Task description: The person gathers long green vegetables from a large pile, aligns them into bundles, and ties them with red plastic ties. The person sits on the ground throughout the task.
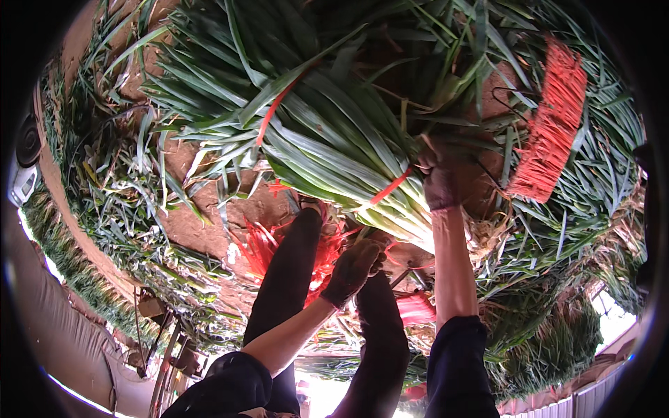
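A big bundle of long green leafy stalks, like leeks or green onions (334,141), lies before me, with pale stems and roots at the lower right. One red strap (391,186) goes around its stems and another (277,112) around the leaves. My right hand (440,180), in a dark glove, is at the far side of the stem end; its fingers are partly hidden. My left hand (354,269), also gloved, is curled just below the bundle, near a thin red strip (402,253); whether it holds the strip is unclear.
A thick stack of red strips (551,125) sits on a wire frame at the right. Loose red strips (261,245) lie by my legs (292,261). Cut leaves (141,209) cover the ground at the left, and more stalks (554,324) are piled at the right.
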Tool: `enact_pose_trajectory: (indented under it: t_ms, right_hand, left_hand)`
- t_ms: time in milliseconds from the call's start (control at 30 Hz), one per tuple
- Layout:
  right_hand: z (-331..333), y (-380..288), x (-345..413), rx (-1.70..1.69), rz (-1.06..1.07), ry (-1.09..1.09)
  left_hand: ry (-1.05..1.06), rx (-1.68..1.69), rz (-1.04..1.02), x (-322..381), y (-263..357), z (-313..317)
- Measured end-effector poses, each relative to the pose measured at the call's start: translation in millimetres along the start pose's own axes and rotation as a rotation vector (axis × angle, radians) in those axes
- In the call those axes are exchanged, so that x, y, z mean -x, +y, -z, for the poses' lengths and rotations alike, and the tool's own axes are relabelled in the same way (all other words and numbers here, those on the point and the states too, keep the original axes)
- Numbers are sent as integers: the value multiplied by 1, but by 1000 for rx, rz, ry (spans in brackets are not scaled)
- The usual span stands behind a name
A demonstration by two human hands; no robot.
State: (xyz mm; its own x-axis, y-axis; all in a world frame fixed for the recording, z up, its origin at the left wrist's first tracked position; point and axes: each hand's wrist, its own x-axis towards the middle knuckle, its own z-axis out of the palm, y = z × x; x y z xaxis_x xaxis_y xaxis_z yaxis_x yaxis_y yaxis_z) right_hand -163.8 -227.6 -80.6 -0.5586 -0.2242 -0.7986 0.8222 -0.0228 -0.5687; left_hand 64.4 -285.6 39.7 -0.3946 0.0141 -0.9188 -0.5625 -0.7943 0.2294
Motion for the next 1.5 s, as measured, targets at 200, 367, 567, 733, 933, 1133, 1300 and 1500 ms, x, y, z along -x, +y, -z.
enact_pose_trajectory:
  t_ms: [200,367,567,733,933,1133,1300,1500]
  right_hand:
    - [5,-44,15,-733,94,-594]
    - [-7,13,-66,518,227,24]
    - [21,46,-106,-39,47,30]
    - [36,43,-57,584,798,-3]
    - [5,-8,-18,-153,-13,10]
    - [3,-33,97,397,99,-136]
    - [-47,-25,162,430,34,102]
    - [-2,-114,270,699,330,-259]
  left_hand:
    - [54,161,35,-3,5,15]
    - [3,162,54,-4,19,1]
    - [72,139,44,-1,20,0]
    - [79,163,66,-3,19,2]
    - [160,394,88,-13,12,14]
    - [273,567,83,-1,7,19]
    - [312,771,27,-5,13,25]
    - [246,830,88,-10,0,34]
